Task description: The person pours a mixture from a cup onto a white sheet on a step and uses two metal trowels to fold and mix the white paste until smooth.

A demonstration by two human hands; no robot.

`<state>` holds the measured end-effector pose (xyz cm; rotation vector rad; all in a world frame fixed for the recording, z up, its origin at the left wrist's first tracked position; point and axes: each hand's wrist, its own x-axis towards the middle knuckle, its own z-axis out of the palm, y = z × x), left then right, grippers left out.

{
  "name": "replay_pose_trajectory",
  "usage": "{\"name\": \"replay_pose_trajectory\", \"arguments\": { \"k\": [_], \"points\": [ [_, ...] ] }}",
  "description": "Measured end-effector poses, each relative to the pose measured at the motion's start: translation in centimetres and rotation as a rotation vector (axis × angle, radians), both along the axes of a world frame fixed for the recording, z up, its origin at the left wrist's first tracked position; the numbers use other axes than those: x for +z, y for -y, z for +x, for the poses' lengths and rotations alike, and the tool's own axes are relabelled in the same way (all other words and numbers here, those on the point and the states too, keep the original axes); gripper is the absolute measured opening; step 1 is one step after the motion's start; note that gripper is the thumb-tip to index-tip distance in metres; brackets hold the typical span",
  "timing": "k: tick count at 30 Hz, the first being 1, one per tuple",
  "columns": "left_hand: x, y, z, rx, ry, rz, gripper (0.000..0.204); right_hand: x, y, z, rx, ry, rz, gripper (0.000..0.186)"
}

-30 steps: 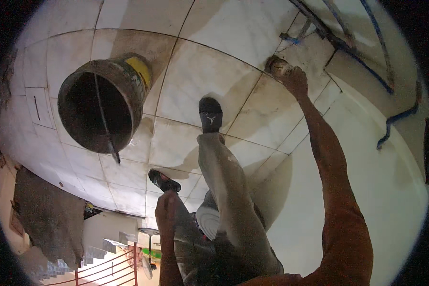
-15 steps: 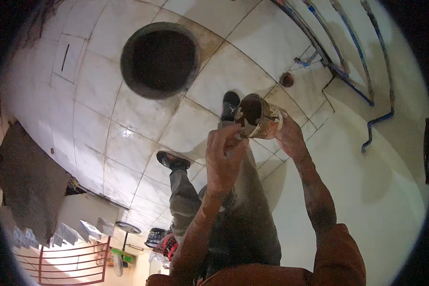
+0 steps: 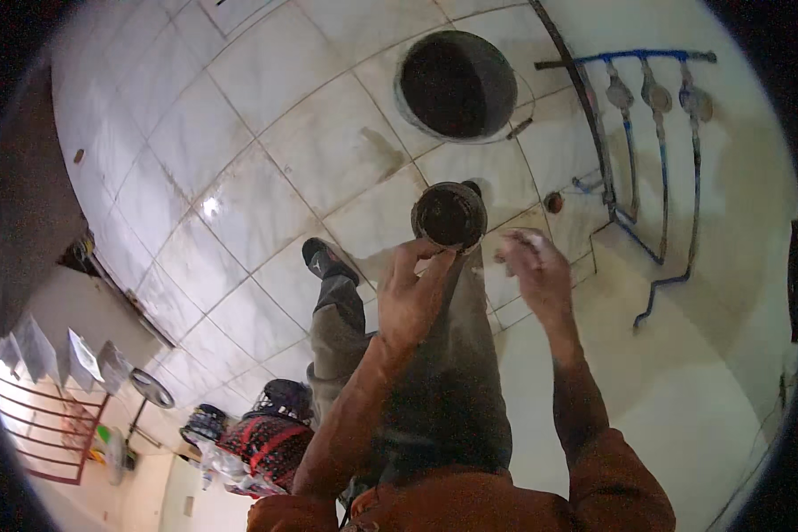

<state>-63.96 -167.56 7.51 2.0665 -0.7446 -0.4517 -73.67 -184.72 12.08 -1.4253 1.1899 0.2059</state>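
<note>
My left hand [image 3: 412, 293] pinches the near rim of a small round tub [image 3: 449, 215], held in front of my legs. The tub's opening faces up toward me, dark inside, with a stained rim. To its right is my right hand [image 3: 538, 270], apart from the tub, with loosely bent fingers, a little blurred and whitish, and nothing visible in them. Beyond the tub, on the floor, stands a large round bucket [image 3: 457, 86] with a dark inside and a wire handle at its right.
Pale tiles [image 3: 266, 204] cover the floor. Blue-marked pipes [image 3: 663, 186] with meters run along the right wall, near a small round floor hole [image 3: 553, 203]. Lower left are a black-and-red bag [image 3: 270, 443], a red railing [image 3: 58, 434] and a round-headed stand [image 3: 151, 388].
My right hand has let go of the tub and moved slightly away; my left hand now holds it alone. The view has shifted, so the bucket appears farther right. My left foot has moved forward.
</note>
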Motion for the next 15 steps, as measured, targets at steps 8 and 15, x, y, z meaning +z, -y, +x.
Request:
{"name": "replay_pose_trajectory", "arguments": {
  "k": [8,15],
  "points": [
    [-2.8,0.9,0.2,-0.026,-0.067,0.085,0.036,-6.3,0.9,6.0,0.261,-0.199,-0.196,0.047],
    [-8.4,2.5,-3.4,0.323,-0.304,0.139,0.052,-21.8,16.6,14.1,0.824,-0.218,-0.929,0.025]
  ]
}}
